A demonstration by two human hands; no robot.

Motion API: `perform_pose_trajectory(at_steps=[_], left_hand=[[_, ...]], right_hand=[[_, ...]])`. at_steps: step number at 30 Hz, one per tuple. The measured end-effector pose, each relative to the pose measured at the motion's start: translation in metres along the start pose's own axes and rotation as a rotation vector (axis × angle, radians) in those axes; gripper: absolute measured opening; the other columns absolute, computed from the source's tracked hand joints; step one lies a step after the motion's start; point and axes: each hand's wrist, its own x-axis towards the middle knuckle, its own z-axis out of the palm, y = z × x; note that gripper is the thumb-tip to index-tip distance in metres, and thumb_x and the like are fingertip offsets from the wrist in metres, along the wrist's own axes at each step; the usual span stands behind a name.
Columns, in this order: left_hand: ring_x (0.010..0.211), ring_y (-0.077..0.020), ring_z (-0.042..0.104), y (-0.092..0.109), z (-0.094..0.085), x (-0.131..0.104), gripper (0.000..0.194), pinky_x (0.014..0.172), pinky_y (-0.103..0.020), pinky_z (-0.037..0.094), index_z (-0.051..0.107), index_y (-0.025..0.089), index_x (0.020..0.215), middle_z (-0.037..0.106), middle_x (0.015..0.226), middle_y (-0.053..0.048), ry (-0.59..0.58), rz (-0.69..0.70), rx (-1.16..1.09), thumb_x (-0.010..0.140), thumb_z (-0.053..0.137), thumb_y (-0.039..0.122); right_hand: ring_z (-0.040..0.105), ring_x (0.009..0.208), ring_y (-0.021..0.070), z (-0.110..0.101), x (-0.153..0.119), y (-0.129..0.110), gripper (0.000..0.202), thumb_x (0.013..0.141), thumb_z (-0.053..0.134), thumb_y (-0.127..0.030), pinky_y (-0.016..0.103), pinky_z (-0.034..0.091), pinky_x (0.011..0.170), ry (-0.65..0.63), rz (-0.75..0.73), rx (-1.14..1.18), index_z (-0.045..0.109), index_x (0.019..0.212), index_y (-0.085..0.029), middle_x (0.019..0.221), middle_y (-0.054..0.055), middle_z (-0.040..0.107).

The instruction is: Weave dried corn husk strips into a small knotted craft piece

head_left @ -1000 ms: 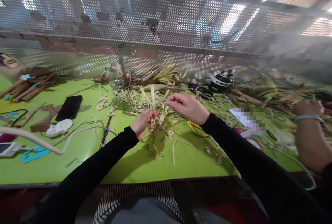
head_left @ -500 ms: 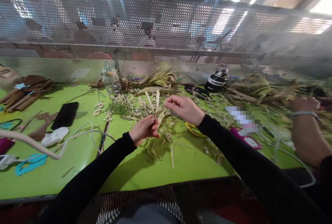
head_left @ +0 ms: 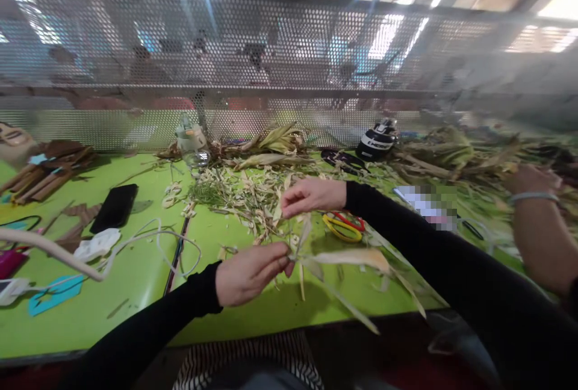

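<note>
My left hand (head_left: 253, 272) pinches the base of a small bundle of pale corn husk strips (head_left: 347, 257). The strips fan out to the right, low over the table, and their longest tips reach toward its front edge. Above the bundle is my right hand (head_left: 312, 196), its fingertips pressed together and pointing left and down. A thin line seems to run between those fingertips and the bundle, but I cannot make out what they hold. Behind the hands lies a spread of husk scraps (head_left: 239, 194) on the green table (head_left: 135, 312).
Yellow-and-red-handled scissors (head_left: 345, 227) lie beneath my right forearm. A phone (head_left: 114, 207) and white cables (head_left: 158, 239) are on the left. A clear bottle (head_left: 193, 143) and a black jar (head_left: 377, 142) stand by the mesh divider. Another person's hand (head_left: 535, 182) is at right.
The husk bundle has swung from pointing up and away to pointing right. My left hand has moved lower and turned back-up; the right hand has shifted slightly, now angled downward above it.
</note>
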Motion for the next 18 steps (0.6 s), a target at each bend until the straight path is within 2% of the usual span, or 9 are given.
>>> perform_pose_trajectory(at_steps=[1, 3, 5, 6, 9, 11, 13, 16, 18], left_hand=[[0.049, -0.0081, 0.029, 0.003, -0.002, -0.002, 0.025, 0.045, -0.021, 0.025, 0.046, 0.019, 0.084, 0.033, 0.062, 0.005, 0.066, -0.04, -0.146, 0.092, 0.031, 0.037], [0.044, -0.006, 0.02, 0.001, -0.008, 0.001, 0.027, 0.039, -0.018, 0.018, 0.042, 0.02, 0.084, 0.028, 0.062, 0.007, 0.235, -0.072, -0.377, 0.091, 0.03, 0.043], [0.043, -0.0045, 0.018, -0.008, -0.015, 0.009, 0.025, 0.037, -0.016, 0.014, 0.041, 0.021, 0.086, 0.027, 0.062, 0.007, 0.363, -0.077, -0.507, 0.089, 0.036, 0.045], [0.042, -0.0037, 0.017, -0.013, -0.018, 0.014, 0.023, 0.037, -0.015, 0.014, 0.04, 0.021, 0.088, 0.026, 0.062, 0.008, 0.412, -0.074, -0.539, 0.088, 0.038, 0.044], [0.04, -0.0025, 0.015, -0.025, -0.022, 0.026, 0.02, 0.037, -0.013, 0.013, 0.037, 0.024, 0.097, 0.026, 0.061, 0.01, 0.503, -0.101, -0.65, 0.083, 0.046, 0.035], [0.039, -0.0023, 0.014, -0.027, -0.021, 0.028, 0.021, 0.037, -0.012, 0.012, 0.037, 0.025, 0.102, 0.025, 0.061, 0.01, 0.518, -0.088, -0.701, 0.083, 0.044, 0.032], [0.039, -0.0023, 0.014, -0.025, -0.021, 0.028, 0.018, 0.037, -0.013, 0.012, 0.038, 0.024, 0.1, 0.025, 0.061, 0.01, 0.517, -0.049, -0.708, 0.084, 0.041, 0.03], [0.041, -0.0027, 0.015, -0.024, -0.023, 0.025, 0.012, 0.038, -0.014, 0.014, 0.04, 0.021, 0.094, 0.025, 0.061, 0.009, 0.538, 0.003, -0.662, 0.086, 0.037, 0.029], [0.041, -0.0031, 0.017, -0.028, -0.026, 0.024, 0.011, 0.038, -0.016, 0.016, 0.04, 0.02, 0.092, 0.028, 0.063, 0.008, 0.563, -0.012, -0.588, 0.087, 0.035, 0.028]], right_hand=[[0.038, 0.051, 0.0073, 0.006, -0.001, 0.006, 0.034, 0.074, 0.062, -0.048, 0.022, 0.029, 0.05, 0.021, 0.041, 0.111, 0.061, 0.073, -0.014, 0.058, -0.004, 0.048], [0.036, 0.05, 0.0069, 0.025, -0.001, 0.016, 0.04, 0.071, 0.062, -0.053, 0.022, 0.028, 0.048, 0.203, 0.078, 0.301, 0.058, 0.072, -0.014, 0.058, -0.004, 0.046], [0.031, 0.048, 0.0063, 0.049, 0.0, 0.022, 0.039, 0.078, 0.054, -0.054, 0.022, 0.027, 0.047, 0.266, 0.083, 0.305, 0.054, 0.076, -0.015, 0.059, -0.005, 0.042], [0.031, 0.049, 0.0062, 0.06, 0.002, 0.023, 0.038, 0.078, 0.054, -0.054, 0.021, 0.027, 0.046, 0.356, 0.074, 0.338, 0.053, 0.075, -0.016, 0.06, -0.005, 0.042], [0.038, 0.053, 0.0076, 0.086, 0.008, 0.022, 0.037, 0.079, 0.055, -0.053, 0.021, 0.031, 0.048, 0.498, 0.05, 0.354, 0.053, 0.074, -0.016, 0.062, -0.004, 0.045], [0.042, 0.057, 0.0087, 0.094, 0.012, 0.021, 0.036, 0.081, 0.054, -0.051, 0.021, 0.034, 0.051, 0.519, 0.032, 0.325, 0.055, 0.075, -0.016, 0.065, -0.002, 0.048], [0.044, 0.058, 0.009, 0.097, 0.013, 0.021, 0.034, 0.084, 0.053, -0.048, 0.021, 0.036, 0.053, 0.482, 0.016, 0.27, 0.058, 0.076, -0.015, 0.065, -0.001, 0.051], [0.046, 0.054, 0.009, 0.1, 0.008, 0.019, 0.033, 0.088, 0.049, -0.044, 0.021, 0.036, 0.051, 0.408, -0.002, 0.131, 0.064, 0.08, -0.015, 0.066, 0.0, 0.058], [0.049, 0.053, 0.0095, 0.104, 0.002, 0.014, 0.033, 0.091, 0.046, -0.042, 0.021, 0.036, 0.05, 0.409, -0.014, 0.016, 0.066, 0.085, -0.016, 0.07, 0.002, 0.064]])
